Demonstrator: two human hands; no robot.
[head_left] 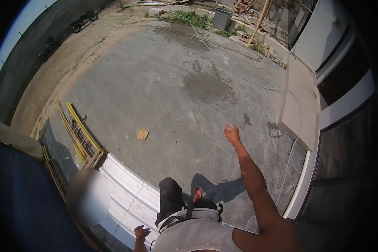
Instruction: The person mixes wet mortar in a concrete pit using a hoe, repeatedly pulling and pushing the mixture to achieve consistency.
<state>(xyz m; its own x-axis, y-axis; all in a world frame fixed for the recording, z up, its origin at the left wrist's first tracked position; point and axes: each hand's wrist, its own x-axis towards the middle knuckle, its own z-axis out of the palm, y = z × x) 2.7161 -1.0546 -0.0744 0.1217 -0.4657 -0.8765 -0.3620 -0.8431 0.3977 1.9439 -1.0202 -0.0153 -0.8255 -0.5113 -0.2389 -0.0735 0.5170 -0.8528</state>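
Observation:
My right hand (231, 133) reaches out ahead over the grey tiled floor (168, 101), its fingers curled together. Something small and pale seems to be at the fingertips, too small to make out. At the lower left, my left hand (142, 232) hangs near my hip with its fingers apart and nothing in it. White ribbed sheets (128, 189) lie beside that hand. One of my feet (198, 193), in a sandal, shows on the tiles.
Yellow-edged metal grilles (83, 130) lie at the left. A tan piece (143, 134) rests on the floor near a wet patch (208, 86). A grey hose (239, 75) curves toward the doorway step (299, 105). A grey bin (222, 18) and rubble stand at the back.

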